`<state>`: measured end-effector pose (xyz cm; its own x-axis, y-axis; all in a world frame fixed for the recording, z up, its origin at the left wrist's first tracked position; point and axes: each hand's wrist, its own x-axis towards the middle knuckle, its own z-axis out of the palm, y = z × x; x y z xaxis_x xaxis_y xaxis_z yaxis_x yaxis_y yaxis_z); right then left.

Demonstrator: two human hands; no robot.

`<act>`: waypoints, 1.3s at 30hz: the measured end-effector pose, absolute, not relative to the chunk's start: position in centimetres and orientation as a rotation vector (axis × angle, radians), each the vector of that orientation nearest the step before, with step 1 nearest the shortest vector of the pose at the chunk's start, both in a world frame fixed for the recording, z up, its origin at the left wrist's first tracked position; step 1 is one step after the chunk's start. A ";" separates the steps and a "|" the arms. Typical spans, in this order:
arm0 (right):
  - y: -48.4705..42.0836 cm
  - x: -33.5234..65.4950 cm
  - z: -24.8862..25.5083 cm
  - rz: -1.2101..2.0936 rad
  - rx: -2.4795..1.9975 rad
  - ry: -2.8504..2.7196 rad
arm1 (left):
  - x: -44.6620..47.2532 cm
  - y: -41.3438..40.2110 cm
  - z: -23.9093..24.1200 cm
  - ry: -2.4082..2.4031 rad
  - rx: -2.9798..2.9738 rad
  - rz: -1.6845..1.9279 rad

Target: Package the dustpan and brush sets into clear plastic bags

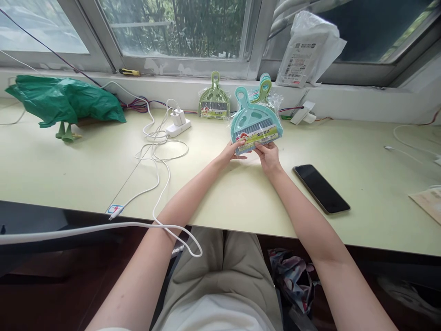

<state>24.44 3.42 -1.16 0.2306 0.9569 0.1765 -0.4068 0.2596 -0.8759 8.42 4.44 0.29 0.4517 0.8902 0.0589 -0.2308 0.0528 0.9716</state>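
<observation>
Between my two hands is a light blue dustpan and brush set (254, 120) in clear plastic wrap, tilted up with its handle pointing away from me. My left hand (230, 153) grips its lower left corner, and my right hand (268, 156) pinches the lower edge further right. A printed label with a cartoon figure crosses the brush bristles. Right behind it, more wrapped dustpans (264, 89) in green and blue stand against the wall, partly hidden. A green dustpan set (214, 99) leans on the wall to the left.
White cables (160, 147) and a power strip with chargers (178, 126) lie left of my arms. A black phone (322, 188) rests right of my right forearm. A green plastic bag (65, 99) is far left; a white package (305, 55) stands on the sill (172, 79).
</observation>
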 end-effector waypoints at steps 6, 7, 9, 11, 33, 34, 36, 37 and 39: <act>3.4 24.5 -1.1 1.082 -0.816 -0.821 | 8.5 4.1 0.4 0.697 1.234 0.918; 3.4 24.6 -1.1 1.081 -0.811 -0.820 | 8.5 4.1 0.5 0.701 1.240 0.900; 3.4 24.7 -1.1 1.081 -0.804 -0.818 | 8.4 4.1 0.5 0.706 1.247 0.871; 3.4 24.7 -1.0 1.084 -0.802 -0.812 | 8.4 4.1 0.5 0.700 1.256 0.847; 3.8 25.0 -1.8 1.135 -0.920 -0.809 | 8.8 5.2 -0.4 0.866 1.234 1.020; 3.8 25.0 -1.9 1.172 -0.948 -0.812 | 8.8 5.2 -0.4 0.880 1.217 1.021; 3.9 25.1 -1.9 1.241 -0.987 -0.815 | 8.8 5.2 -0.5 0.921 1.172 1.043; 3.9 25.2 -1.9 1.263 -0.992 -0.817 | 8.8 5.3 -0.6 0.943 1.151 1.062; 3.9 25.2 -1.8 1.288 -0.979 -0.823 | 8.7 5.3 -0.6 0.960 1.130 1.087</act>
